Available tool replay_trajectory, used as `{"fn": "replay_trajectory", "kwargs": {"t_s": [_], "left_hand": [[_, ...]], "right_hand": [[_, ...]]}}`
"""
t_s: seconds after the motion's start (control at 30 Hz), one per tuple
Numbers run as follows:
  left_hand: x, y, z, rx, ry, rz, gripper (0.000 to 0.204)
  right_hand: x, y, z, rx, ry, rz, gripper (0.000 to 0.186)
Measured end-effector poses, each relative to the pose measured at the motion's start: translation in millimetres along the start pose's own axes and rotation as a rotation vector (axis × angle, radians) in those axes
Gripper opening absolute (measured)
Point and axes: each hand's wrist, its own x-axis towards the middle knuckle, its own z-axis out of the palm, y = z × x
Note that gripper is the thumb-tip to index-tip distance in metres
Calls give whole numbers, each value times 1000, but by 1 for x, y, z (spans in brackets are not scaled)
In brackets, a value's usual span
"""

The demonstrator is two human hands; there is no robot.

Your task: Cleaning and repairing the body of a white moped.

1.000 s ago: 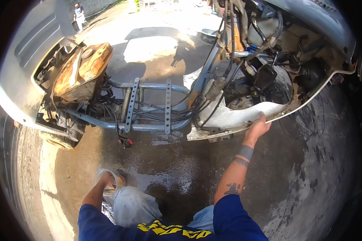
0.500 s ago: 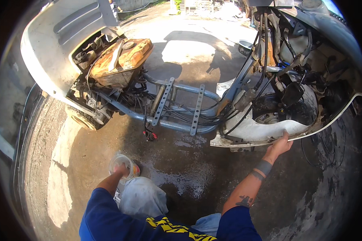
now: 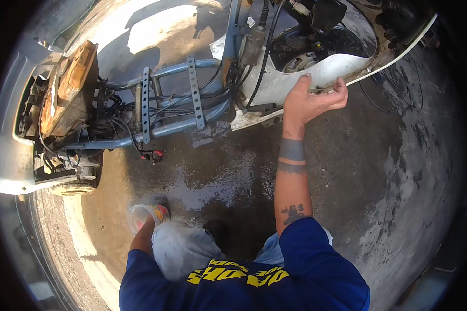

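Note:
My left hand point(image 3: 146, 224) reaches down into a clear plastic tub point(image 3: 135, 211) beside my left knee. The tub is blurred and my fingers are hidden inside it. My right hand point(image 3: 312, 101) is at the lower edge of a scooter's white body panel point(image 3: 342, 67). Its thumb points up by the panel, and its bent fingers stand apart from the thumb with nothing seen between them. Whether the fingertips touch the rim I cannot tell. The stripped scooter's blue tube frame point(image 3: 166, 136), with two perforated cross straps, runs left from the panel.
A rusty fuel tank point(image 3: 70, 88) sits at the frame's left end, above a small wheel point(image 3: 72, 188). Loose wires with red connectors point(image 3: 153, 155) hang below the frame. Wet concrete point(image 3: 218, 181) lies before me. Black cables point(image 3: 399, 88) lie at the right.
My view has shifted, so the scooter appears higher and farther left. My right hand has loosened from its hold on the panel's edge, fingers now apart. The left hand is still in the tub.

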Motion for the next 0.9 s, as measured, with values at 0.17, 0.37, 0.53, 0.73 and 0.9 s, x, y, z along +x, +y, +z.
{"fn": "replay_trajectory", "kwargs": {"t_s": [0.17, 0.37, 0.53, 0.73, 0.9], "left_hand": [[-16, -28, 9, -13, -98, -13, 39], [-21, -45, 9, -55, -156, -69, 37], [-18, -18, 3, -61, -192, -101, 36], [-1, 33, -17, -75, -214, -178, 34], [-24, 8, 3, -84, -240, -222, 33]], "right_hand": [[-74, -16, 12, -15, -539, -37, 64], [-112, 47, 26, -158, -994, 204, 71], [-136, 72, 43, 9, -1274, 446, 39], [-137, 34, 41, 574, -1349, 1263, 24], [-129, -14, 22, 862, -1368, 1414, 23]]}}
